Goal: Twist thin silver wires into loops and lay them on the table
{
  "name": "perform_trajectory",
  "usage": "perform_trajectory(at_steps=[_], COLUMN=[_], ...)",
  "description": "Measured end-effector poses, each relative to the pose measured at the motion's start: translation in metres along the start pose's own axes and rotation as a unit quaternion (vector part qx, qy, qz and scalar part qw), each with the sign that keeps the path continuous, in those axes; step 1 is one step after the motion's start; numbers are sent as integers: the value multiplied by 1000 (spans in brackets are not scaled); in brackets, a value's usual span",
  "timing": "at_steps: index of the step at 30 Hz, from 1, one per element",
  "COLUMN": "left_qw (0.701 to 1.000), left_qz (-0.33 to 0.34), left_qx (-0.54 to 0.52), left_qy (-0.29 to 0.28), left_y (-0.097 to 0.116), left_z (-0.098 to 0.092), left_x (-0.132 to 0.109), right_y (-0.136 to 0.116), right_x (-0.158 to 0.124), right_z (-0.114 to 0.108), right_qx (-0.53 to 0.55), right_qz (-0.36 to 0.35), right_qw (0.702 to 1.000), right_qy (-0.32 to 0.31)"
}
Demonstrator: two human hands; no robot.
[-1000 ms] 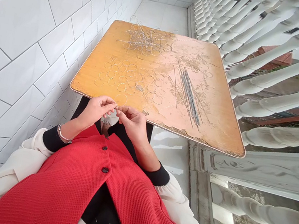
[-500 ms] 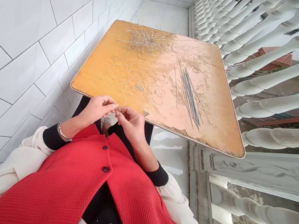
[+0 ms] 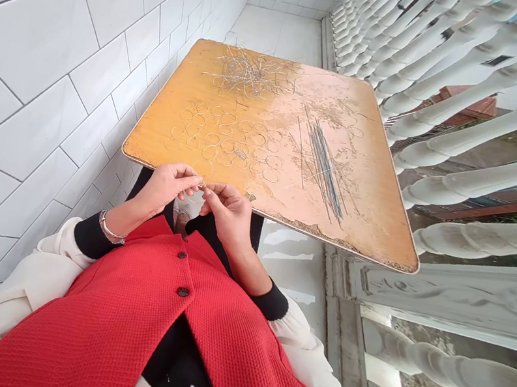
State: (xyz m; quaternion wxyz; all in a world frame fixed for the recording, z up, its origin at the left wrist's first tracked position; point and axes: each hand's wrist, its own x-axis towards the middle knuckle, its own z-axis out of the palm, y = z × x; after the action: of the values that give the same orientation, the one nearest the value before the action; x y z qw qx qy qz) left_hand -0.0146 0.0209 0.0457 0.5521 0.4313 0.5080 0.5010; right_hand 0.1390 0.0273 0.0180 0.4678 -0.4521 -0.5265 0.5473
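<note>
My left hand (image 3: 165,188) and my right hand (image 3: 231,213) meet at the table's near edge, fingertips almost touching. Both pinch a thin wire (image 3: 196,201), part of which curves below the fingertips; its full shape is too fine to make out. Just beyond the hands, several thin wire rings (image 3: 216,149) lie spread over the yellow side of the table (image 3: 149,135). A bundle of straight dark wires (image 3: 326,168) rests on the paler side. Toward the far edge sits a tangled heap of wire (image 3: 246,74).
White tiled wall (image 3: 40,45) runs close along the left side. On the right stands a railing of white balusters (image 3: 469,235). The table's front edge is chipped and worn. A shoe (image 3: 183,222) shows on the floor below my hands.
The view has shifted slightly. My hands stay together at the table edge, pinching the wire, with only small finger movement. The rings, bundle and heap look the same.
</note>
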Motion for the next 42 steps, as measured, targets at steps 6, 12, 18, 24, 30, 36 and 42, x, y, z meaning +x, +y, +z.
perform_trajectory(at_steps=[6, 12, 18, 24, 30, 36, 42], left_qw=[1000, 1000, 1000, 998, 998, 996, 996], left_qz=[5, 8, 12, 32, 28, 44, 52], left_qx=[1, 10, 2, 40, 45, 57, 66], left_qy=[15, 11, 16, -31, -44, -44, -42], left_y=[-1, -5, -6, -9, -7, -6, -8], left_z=[2, 2, -1, -5, -10, -13, -14], left_x=[0, 0, 0, -2, -2, 0, 1], right_y=[-2, 1, 1, 5, 1, -5, 4], right_x=[1, 4, 6, 9, 5, 2, 2], right_z=[0, 0, -2, -7, -10, -15, -11], right_qx=[-9, 24, 62, 39, -99, -279, -363], right_qz=[4, 0, 7, -5, -93, -247, -316], right_qw=[1000, 999, 997, 998, 990, 927, 877], right_qy=[4, 21, -42, -55, -36, -36, 15])
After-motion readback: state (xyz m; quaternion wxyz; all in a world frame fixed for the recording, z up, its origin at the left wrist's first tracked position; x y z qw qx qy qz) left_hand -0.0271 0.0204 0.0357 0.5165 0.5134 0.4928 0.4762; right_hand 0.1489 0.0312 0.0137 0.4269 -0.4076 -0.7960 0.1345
